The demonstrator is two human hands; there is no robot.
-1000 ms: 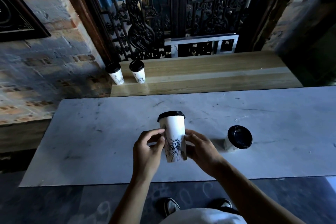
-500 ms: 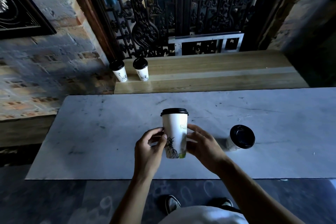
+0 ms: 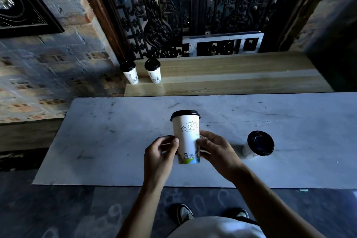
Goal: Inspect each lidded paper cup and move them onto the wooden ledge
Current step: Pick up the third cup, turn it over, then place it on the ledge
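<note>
A white paper cup with a black lid (image 3: pixel 186 133) is held upright above the marble table (image 3: pixel 108 141), a cloud drawing and a skyline print facing me. My left hand (image 3: pixel 159 157) pinches its left side and my right hand (image 3: pixel 216 152) grips its right side. A second lidded cup (image 3: pixel 257 145) stands on the table to the right. Two more lidded cups (image 3: pixel 130 72) (image 3: pixel 153 70) stand at the left end of the wooden ledge (image 3: pixel 231 77) behind the table.
An ornate black iron grille (image 3: pixel 173 11) with a metal frame rises behind the ledge. Brick walls flank it left and right. The table's near edge runs just in front of my shoes (image 3: pixel 184 213).
The cup has been turned in my hands: the dark figure drawing has rotated away and the cloud and skyline side faces me now. The other cups stay put.
</note>
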